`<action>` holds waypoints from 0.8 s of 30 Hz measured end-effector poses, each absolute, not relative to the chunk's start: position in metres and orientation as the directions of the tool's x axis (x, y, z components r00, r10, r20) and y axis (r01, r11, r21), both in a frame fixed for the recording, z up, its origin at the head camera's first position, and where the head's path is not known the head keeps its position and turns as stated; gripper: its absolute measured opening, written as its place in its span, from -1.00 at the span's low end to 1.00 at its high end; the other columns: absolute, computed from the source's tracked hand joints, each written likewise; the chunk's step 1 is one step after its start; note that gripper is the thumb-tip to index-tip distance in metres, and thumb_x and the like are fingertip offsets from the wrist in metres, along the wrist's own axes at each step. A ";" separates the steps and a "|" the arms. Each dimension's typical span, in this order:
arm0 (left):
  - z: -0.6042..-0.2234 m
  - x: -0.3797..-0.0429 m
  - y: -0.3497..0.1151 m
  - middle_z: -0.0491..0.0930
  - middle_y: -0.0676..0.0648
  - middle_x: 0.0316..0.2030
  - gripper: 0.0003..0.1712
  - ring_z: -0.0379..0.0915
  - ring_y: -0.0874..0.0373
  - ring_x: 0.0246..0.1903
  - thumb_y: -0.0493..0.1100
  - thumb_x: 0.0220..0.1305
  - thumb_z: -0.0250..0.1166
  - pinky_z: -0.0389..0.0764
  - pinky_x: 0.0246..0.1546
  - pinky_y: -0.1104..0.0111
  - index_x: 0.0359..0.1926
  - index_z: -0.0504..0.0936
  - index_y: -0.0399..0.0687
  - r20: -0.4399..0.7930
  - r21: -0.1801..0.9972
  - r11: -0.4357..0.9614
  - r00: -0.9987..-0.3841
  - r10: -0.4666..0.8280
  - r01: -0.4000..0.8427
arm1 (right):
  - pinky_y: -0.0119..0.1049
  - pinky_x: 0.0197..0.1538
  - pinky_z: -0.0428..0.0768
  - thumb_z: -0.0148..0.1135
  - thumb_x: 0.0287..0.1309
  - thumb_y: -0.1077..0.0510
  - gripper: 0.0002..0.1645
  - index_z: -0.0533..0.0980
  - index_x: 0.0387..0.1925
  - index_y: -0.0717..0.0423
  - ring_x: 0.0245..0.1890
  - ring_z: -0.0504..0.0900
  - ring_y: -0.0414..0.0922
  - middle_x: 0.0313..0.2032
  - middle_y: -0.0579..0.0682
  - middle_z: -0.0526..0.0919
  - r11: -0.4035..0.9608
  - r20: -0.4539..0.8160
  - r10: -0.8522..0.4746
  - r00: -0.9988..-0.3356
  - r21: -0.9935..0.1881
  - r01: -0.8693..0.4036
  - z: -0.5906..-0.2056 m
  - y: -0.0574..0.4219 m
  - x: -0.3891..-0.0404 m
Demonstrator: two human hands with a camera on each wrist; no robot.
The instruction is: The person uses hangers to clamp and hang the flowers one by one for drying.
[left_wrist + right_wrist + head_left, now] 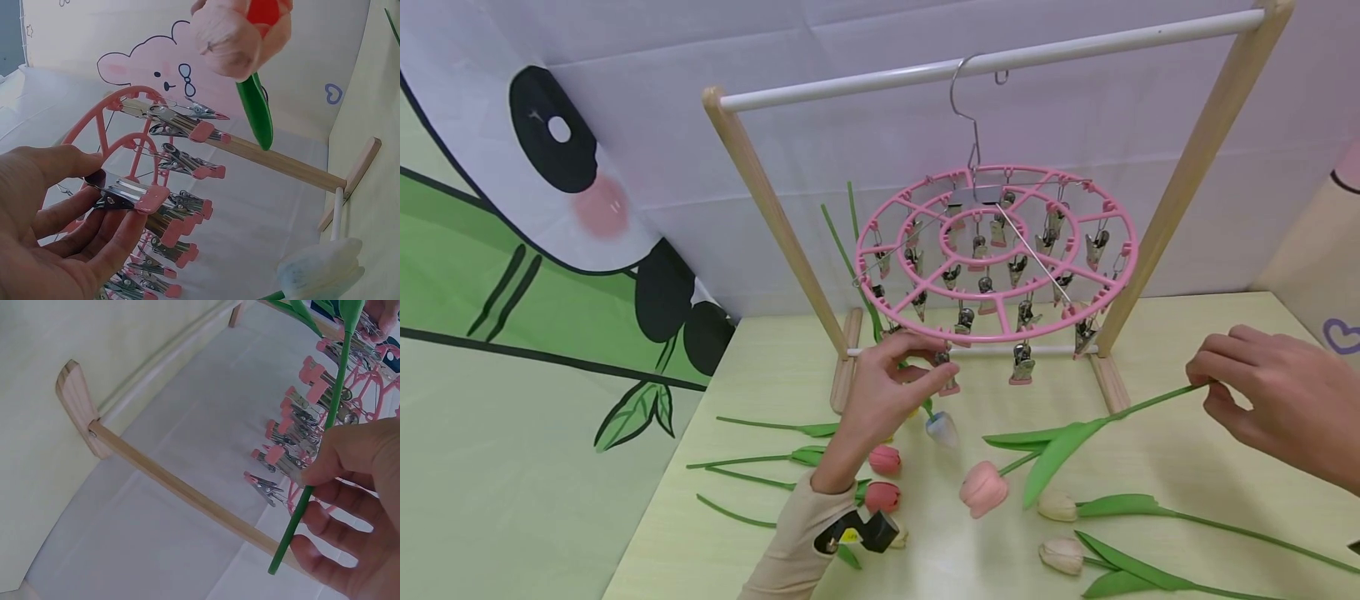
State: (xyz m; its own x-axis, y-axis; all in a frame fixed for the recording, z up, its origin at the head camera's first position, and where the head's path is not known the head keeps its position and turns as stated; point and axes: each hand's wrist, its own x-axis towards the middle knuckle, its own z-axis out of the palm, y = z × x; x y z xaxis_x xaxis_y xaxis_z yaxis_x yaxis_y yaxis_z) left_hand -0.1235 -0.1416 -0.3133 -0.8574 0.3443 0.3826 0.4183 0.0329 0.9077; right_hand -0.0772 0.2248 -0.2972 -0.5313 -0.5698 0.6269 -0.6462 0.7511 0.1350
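1. Left hand (887, 383), mid-frame, pinches a metal clip (134, 192) at the pink rack's (992, 338) lower rim.
2. Right hand (1285, 383), at right, pinches the pink flower (1063, 457) near its stem's bare end.
3. The flower slants down-left, bloom (983, 489) foremost, below and slightly right of the clip.

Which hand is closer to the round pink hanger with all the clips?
Left. The left hand pinches a metal clip at the near edge of the round pink hanger; the right hand is off to its right, holding a pink tulip by its stem.
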 end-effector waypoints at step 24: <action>-0.312 -0.126 -0.141 0.56 -0.17 -0.15 -0.69 0.52 0.06 -0.20 -0.33 0.12 0.36 0.67 -0.21 0.27 -0.07 0.61 -0.30 0.390 0.902 0.046 -0.854 0.344 0.430 | -0.25 -0.61 0.31 -0.42 0.21 0.09 -0.47 0.49 -0.59 0.06 -0.56 0.39 -0.16 -0.54 -0.11 0.52 0.712 0.683 -0.590 -0.430 0.188 -0.677 -0.273 0.186 -0.080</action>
